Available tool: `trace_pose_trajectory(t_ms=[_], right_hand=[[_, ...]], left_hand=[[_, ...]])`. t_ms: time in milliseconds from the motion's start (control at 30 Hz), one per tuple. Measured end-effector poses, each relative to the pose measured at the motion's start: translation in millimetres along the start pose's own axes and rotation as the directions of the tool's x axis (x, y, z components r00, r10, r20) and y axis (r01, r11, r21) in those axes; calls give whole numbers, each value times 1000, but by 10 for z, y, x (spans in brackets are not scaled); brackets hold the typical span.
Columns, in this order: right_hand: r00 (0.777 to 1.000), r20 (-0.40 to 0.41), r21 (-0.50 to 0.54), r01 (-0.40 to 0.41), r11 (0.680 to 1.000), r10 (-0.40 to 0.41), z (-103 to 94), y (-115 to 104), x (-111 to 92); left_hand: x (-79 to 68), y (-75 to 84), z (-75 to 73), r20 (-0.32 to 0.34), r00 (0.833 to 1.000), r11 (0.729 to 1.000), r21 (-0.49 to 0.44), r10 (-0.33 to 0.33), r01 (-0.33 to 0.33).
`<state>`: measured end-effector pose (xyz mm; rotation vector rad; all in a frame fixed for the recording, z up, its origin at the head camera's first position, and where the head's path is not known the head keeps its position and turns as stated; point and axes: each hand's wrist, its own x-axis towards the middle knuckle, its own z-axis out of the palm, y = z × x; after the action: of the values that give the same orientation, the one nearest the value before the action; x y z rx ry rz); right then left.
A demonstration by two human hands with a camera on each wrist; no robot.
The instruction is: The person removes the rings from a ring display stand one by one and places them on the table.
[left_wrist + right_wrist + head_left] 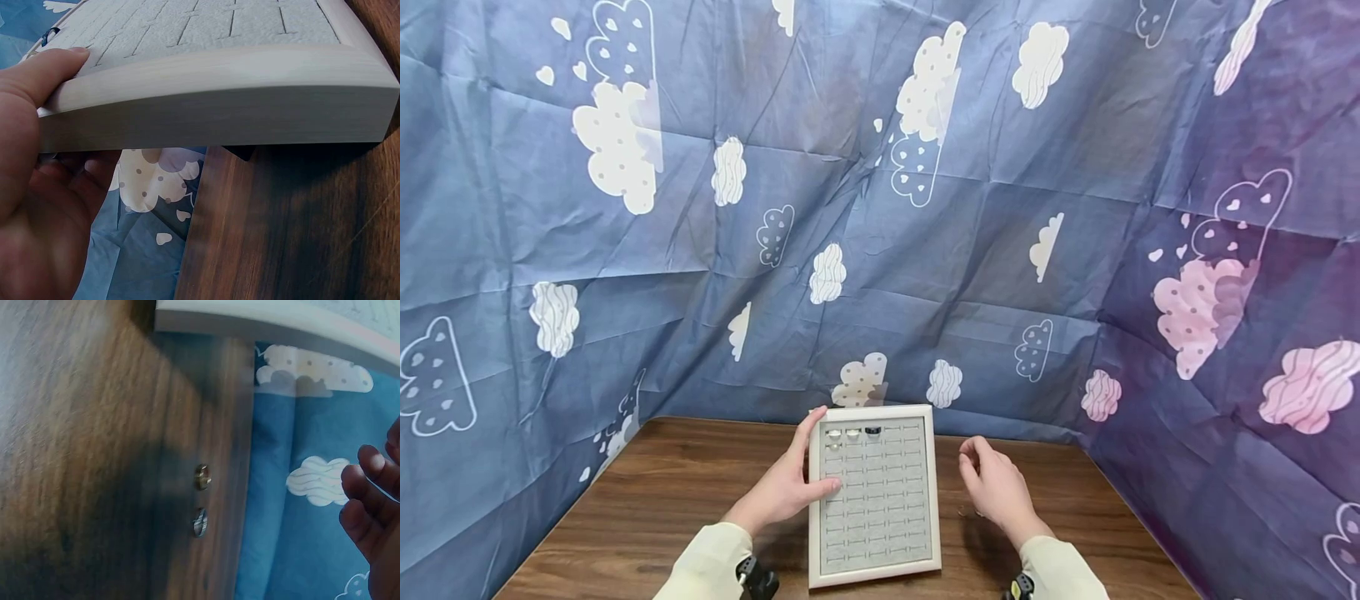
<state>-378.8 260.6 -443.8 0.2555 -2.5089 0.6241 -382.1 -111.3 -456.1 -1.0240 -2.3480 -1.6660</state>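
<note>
A ring display board (pixel 875 533) with a pale frame and grey slotted padding stands tilted up on the table. My left hand (pixel 786 485) grips its left side, thumb over the front onto the padding, the other fingers behind the frame. Two light-topped rings (pixel 834 434) and a dark ring (pixel 872 431) sit in the top row of slots, with another ring (pixel 835 447) in the second row. To the right of the board hovers my right hand (pixel 1000 490), fingers loosely bent, nothing visible in them. Near it on the table lie a gold ring (pixel 203 477) and a silver ring (pixel 200 522).
The brown wood-grain table (pixel 685 475) ends at a back edge close behind the board. A blue cloth (pixel 865 208) printed with clouds hangs behind and along both sides of the table.
</note>
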Motion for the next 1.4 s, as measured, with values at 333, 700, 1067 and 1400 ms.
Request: trace_pose_trajectory(t_ms=[333, 700, 1067, 1400], right_hand=[[999, -26, 29, 27, 999, -26, -68, -198, 70], [984, -114, 72, 147, 986, -139, -15, -496, 85], [982, -82, 94, 180, 979, -172, 1, -702, 116], [979, -19, 106, 204, 973, -203, 18, -938, 135]], left_hand=[[3, -6, 3, -3, 1000, 1000, 4, -11, 11], [1, -10, 17, -6, 1000, 1000, 7, -10, 10], [1, -9, 14, -4, 1000, 1000, -15, -13, 13], [0, -11, 11, 0, 1000, 1000, -20, -23, 23]])
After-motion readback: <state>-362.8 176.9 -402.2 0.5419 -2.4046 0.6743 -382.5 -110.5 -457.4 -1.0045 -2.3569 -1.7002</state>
